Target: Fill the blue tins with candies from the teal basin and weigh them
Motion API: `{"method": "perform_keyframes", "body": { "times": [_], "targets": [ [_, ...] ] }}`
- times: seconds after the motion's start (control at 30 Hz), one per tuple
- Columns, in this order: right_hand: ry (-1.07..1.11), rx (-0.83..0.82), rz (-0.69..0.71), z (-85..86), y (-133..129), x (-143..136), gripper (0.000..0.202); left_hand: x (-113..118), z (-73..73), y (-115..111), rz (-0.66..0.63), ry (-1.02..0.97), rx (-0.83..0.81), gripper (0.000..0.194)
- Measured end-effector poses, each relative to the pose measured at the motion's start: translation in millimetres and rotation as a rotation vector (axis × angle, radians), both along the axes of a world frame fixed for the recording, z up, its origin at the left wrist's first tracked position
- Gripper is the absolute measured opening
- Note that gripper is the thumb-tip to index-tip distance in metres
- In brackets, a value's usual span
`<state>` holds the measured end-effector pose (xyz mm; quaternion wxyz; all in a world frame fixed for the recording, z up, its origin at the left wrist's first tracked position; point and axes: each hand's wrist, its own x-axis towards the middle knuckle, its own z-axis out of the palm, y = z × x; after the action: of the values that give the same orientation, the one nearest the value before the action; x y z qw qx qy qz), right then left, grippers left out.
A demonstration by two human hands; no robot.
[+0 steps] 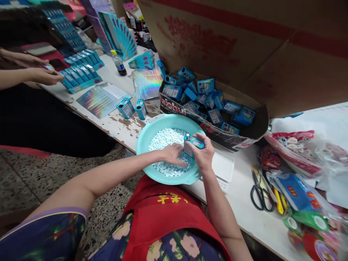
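A turquoise plastic basin (144, 136) holds a heap of small white candies (165, 137). My left hand (173, 154) rests over the candies, thumb apart from the fingers, touching them beside the box. In my right hand (203, 154) is a small blue candy box (194, 142), gripped between thumb and fingers above the basin's right side. The box's top faces up, with a pale spot at its near-left corner. Two similar blue boxes (125, 108) stand upright on the table left of the basin.
A cardboard carton (261, 125) of blue boxes stands behind the basin, under a large brown carton (217, 47). Scissors (261, 194), tape rolls and bags lie right. A dark drink bottle (119, 64), shiny sheets and box displays stand left, near another person's hands (46, 74).
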<state>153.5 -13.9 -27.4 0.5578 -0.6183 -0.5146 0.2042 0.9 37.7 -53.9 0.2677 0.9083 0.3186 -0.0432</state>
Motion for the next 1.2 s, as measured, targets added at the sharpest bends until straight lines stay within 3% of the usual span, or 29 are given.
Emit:
{"method": "perform_keyframes", "body": {
  "times": [0.13,0.27,0.4,0.5,0.63,0.73,0.83,0.9,1.0,1.2],
  "targets": [
    [-0.004,-0.017,-0.002,-0.8,2,2,0.046,-13,11.8,-13,-0.068,0.132,-0.029,0.085],
    [0.013,0.011,-0.102,-0.4,2,5,0.045,-21,22.5,-26,-0.182,0.143,-0.084,0.06],
    [0.018,0.007,-0.109,-0.6,2,5,0.044,-31,25.6,-30,-0.291,0.164,-0.105,0.042],
    [0.011,-0.008,-0.072,-0.5,2,4,0.045,-43,21.8,-26,-0.229,0.241,-0.106,0.036],
    [-0.004,-0.058,0.028,1.3,0,4,0.043,-56,18.6,-14,-0.034,0.249,-0.07,0.024],
    [0.005,-0.095,0.103,2.5,-5,-1,0.045,-57,30.3,-6,0.237,-0.074,-0.168,0.012],
    [0.008,-0.097,0.16,3.5,-13,-11,0.05,-44,50.5,-4,0.617,-0.603,-0.423,0.012],
    [-0.027,-0.102,0.205,4.9,-17,-20,0.052,-30,61.8,-6,0.795,-0.978,-0.592,0.018],
    [-0.063,-0.12,0.279,7.4,-21,-32,0.053,-9,68.8,-6,0.897,-1.374,-0.734,0.022],
    [-0.053,-0.151,0.226,12.0,-23,-31,0.054,10,66.9,-2,0.985,-1.479,-0.749,0.028]
  ]
}}
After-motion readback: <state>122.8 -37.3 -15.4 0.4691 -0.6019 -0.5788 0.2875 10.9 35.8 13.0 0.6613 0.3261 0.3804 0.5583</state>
